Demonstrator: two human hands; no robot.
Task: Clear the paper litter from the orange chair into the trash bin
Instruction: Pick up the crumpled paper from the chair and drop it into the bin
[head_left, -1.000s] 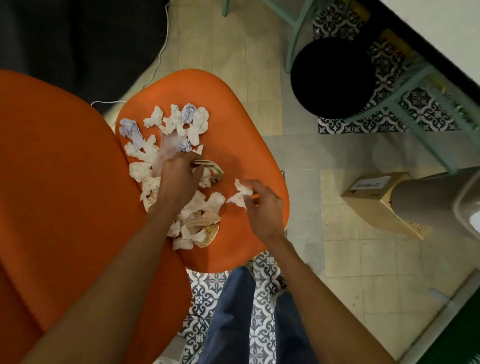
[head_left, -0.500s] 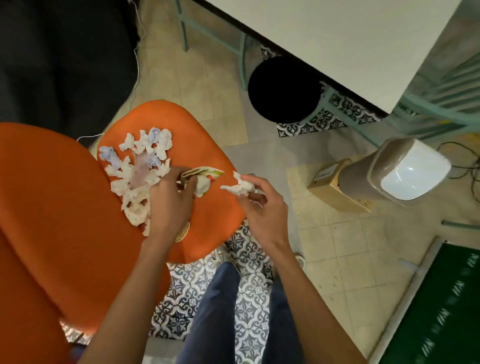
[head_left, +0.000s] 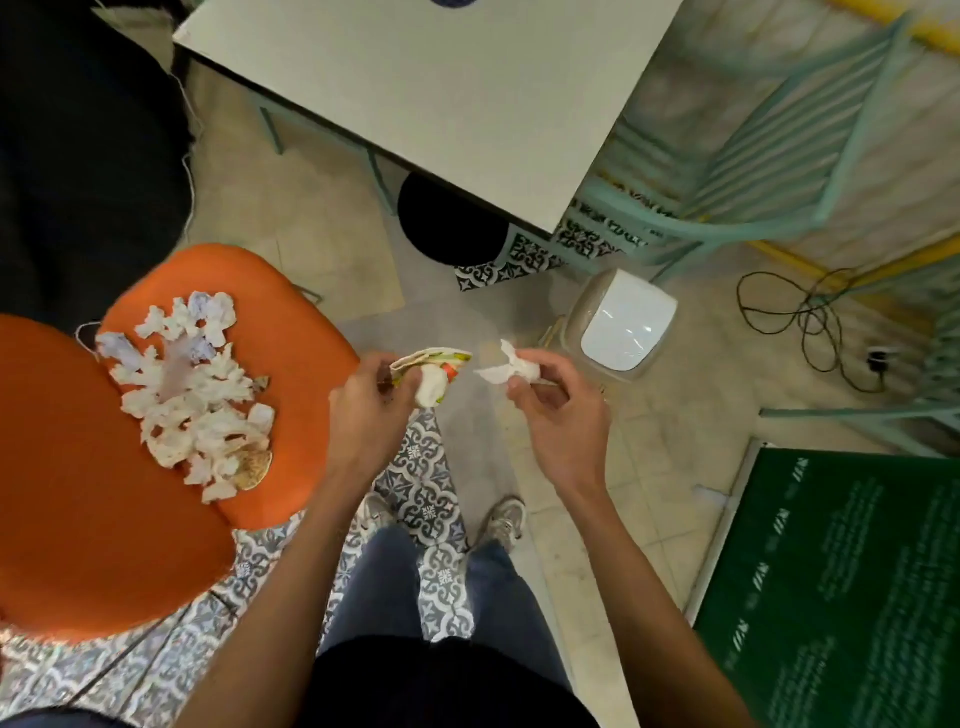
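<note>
The orange chair (head_left: 291, 332) stands at the left with a heap of crumpled white paper litter (head_left: 192, 384) on its seat. My left hand (head_left: 371, 410) is off the seat's right edge and grips a printed wrapper with a white paper wad (head_left: 434, 371). My right hand (head_left: 558, 402) pinches a crumpled white paper scrap (head_left: 511, 366) above the floor. The trash bin (head_left: 621, 325), beige with a white lid, stands on the floor just beyond my right hand; its lid is closed.
A white table (head_left: 457, 88) fills the top, with a black round stool (head_left: 449, 218) under its edge. A teal chair (head_left: 779, 171) is at the upper right, black cables (head_left: 810, 322) lie beside it, and a green board (head_left: 841, 582) leans at the lower right.
Both hands have lifted off the chair seat with their paper and moved right toward the bin. The view has swung right, so the bin and table now show fully.
</note>
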